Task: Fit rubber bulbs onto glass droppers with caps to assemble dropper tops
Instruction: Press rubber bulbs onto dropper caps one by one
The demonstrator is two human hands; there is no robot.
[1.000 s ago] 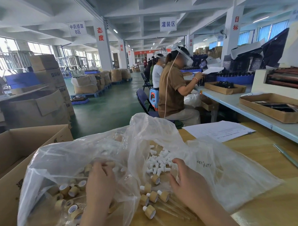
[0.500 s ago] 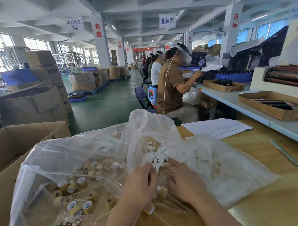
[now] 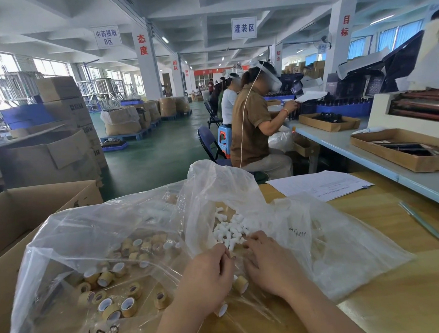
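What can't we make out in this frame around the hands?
Head view only.
- Left hand: fingertips curl away behind its own back; whatever it holds is hidden.
- Right hand: fingertips buried at the white bulbs; grip unclear.
- Caps: plastic bag film blurs whether bulbs are fitted.
- Paper sheet: print too small.
- Cardboard box: cut by the left edge.

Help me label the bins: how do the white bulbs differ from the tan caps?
The bulbs are white; the caps are tan with white insides. The bulbs are slimmer, the caps wider and ring-shaped. The bulbs lie in one heap; the caps are scattered to their left. Both lie loose amid clear plastic.
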